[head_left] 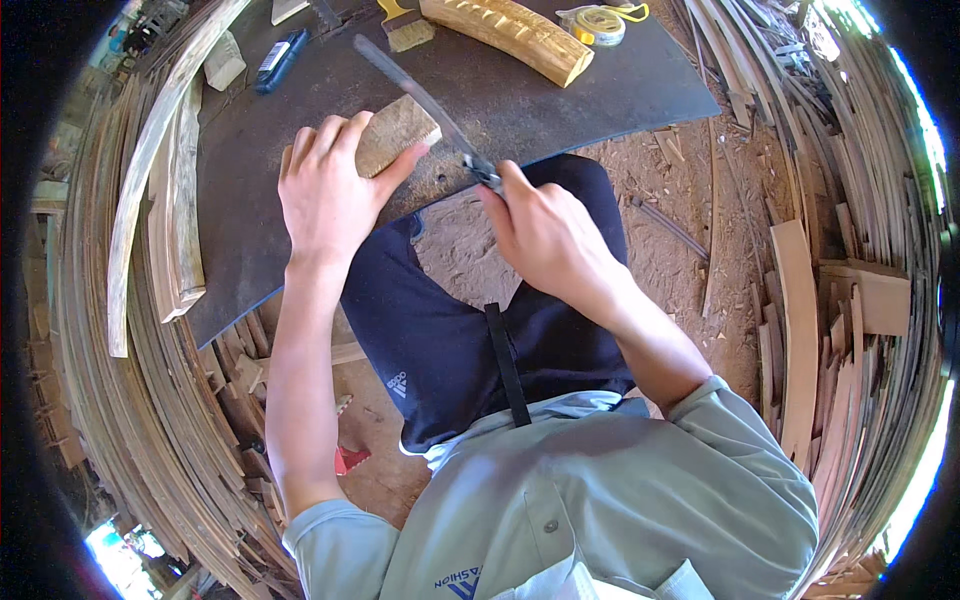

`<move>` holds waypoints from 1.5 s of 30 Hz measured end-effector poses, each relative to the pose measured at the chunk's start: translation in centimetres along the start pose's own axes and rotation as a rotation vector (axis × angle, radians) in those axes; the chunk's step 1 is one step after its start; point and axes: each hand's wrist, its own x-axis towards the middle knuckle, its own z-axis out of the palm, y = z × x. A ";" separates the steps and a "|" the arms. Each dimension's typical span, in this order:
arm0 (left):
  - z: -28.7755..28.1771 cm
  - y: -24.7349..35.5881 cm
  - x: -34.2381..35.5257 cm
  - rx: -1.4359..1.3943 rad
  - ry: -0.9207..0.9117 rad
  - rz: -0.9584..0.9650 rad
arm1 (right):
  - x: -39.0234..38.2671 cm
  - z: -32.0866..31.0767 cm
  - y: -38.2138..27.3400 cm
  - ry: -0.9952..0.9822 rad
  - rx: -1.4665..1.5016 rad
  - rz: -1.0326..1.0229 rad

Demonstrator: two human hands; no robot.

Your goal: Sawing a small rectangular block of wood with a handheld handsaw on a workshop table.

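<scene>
My left hand [330, 185] grips a short wooden block [395, 138] on the dark tabletop [270, 200], its fingers over the far side and the thumb along the near edge. In my right hand [545, 225] is a hand saw [420, 98] with a long, narrow grey blade and a metal joint by the grip. The fist hides most of the handle. The blade slants up and left, beside the block's right end. Whether it touches the wood, I cannot tell.
Along the table's far side lie a brush [408, 30], a notched curved timber [510, 35], a yellow tape measure [600, 25] and a dark blue box-shaped item [281, 62]. Long planks [178, 220] rest at the left. Stacked wood strips [840, 380] line the right.
</scene>
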 end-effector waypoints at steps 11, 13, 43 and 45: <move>0.5 -0.2 0.2 0.033 0.024 0.007 | 2.2 0.5 -0.8 -0.054 0.001 0.029; 0.4 -0.2 0.2 0.036 0.025 0.004 | 2.3 0.5 -1.0 -0.052 -0.049 0.034; -0.4 0.2 0.4 0.028 0.007 -0.044 | -0.3 -0.7 0.2 -0.014 0.092 -0.029; -0.1 0.5 0.5 0.020 0.018 -0.055 | 0.6 -0.2 0.0 -0.021 0.042 0.005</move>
